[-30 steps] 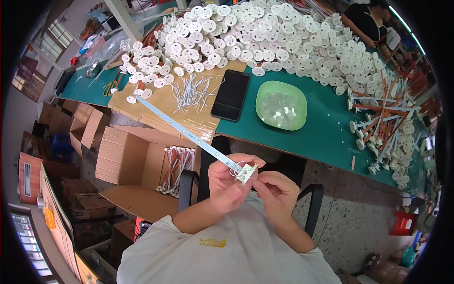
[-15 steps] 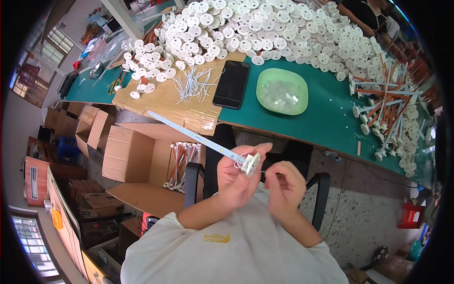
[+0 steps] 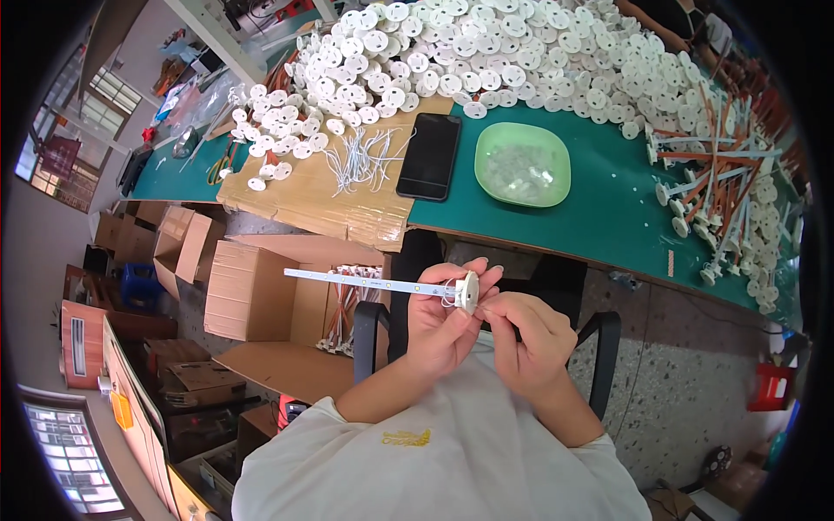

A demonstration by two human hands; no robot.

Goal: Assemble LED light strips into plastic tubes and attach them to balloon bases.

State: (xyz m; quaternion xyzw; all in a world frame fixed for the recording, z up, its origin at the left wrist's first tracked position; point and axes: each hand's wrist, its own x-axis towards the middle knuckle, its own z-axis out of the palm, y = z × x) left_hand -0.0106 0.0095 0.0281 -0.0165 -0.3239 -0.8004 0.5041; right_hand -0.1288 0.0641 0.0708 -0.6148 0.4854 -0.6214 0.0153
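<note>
Over my lap, my left hand (image 3: 437, 339) is closed round the end of a narrow white LED strip (image 3: 373, 282) that carries a round white cap (image 3: 470, 293). The strip points to the left, nearly level, with small yellowish LEDs along it. Thin white wires loop between strip and cap. My right hand (image 3: 534, 337) is pinched at the cap's lower right edge, thumb and forefinger pressed together. What lies between those fingertips is too small to make out.
On the green table (image 3: 599, 217) lie a large heap of round white caps (image 3: 512, 52), cut white wires (image 3: 365, 161) on cardboard, a black phone (image 3: 429, 156) and a green bowl (image 3: 523, 165) of small clear pieces. An open cardboard box (image 3: 252, 291) holding strips stands left, beside the chair's armrest (image 3: 369, 334).
The strip has swung from slanting up-left to nearly level, and the cap's face has turned more to the right. My right fingertips have come closer to the cap.
</note>
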